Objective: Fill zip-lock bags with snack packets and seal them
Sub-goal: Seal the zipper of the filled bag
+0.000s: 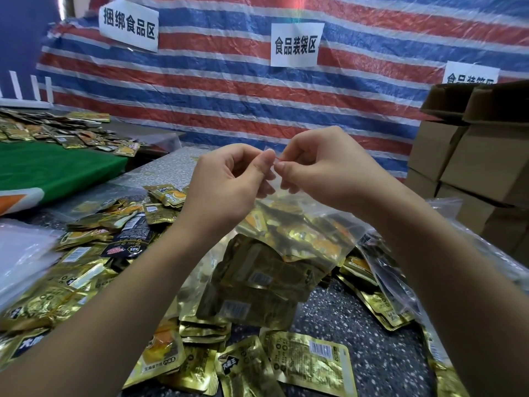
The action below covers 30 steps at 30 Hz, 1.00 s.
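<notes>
Not much to report on the person themselves, tbh. Only two forearms and two hands show, coming in from the bottom corners of the head view. Both arms are bare all the way to the frame edge, no sleeves or cuffs in sight. The left hand (226,183) and the right hand (323,170) are bare too: no gloves, rings, watch or wristband visible. The fingernails look short and plain, with no polish that can be made out.
</notes>
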Each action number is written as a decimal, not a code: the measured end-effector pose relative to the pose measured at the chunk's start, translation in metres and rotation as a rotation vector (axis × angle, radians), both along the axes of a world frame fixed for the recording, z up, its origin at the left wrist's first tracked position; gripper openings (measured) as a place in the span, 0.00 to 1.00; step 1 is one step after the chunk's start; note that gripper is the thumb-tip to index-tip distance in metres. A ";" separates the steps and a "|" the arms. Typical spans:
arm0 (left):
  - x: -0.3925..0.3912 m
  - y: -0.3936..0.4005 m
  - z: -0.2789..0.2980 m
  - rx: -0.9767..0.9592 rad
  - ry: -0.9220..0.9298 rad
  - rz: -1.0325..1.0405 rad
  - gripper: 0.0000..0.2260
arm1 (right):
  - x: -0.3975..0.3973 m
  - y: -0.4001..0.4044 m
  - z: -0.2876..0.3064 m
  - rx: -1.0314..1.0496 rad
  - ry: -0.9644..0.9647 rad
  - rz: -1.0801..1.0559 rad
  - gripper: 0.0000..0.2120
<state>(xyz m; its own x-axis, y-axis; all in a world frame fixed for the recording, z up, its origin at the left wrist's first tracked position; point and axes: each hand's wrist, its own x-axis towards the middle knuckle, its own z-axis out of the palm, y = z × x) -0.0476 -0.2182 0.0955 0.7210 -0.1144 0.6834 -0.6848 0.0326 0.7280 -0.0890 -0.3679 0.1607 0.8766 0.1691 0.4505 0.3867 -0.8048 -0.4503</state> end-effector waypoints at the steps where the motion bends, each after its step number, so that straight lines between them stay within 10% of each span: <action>1: 0.000 0.000 0.000 -0.002 0.008 -0.008 0.09 | 0.000 -0.001 0.000 0.012 0.014 0.001 0.07; 30: 0.003 0.024 0.013 0.080 0.312 -0.335 0.12 | -0.003 0.002 0.005 0.169 0.201 -0.009 0.08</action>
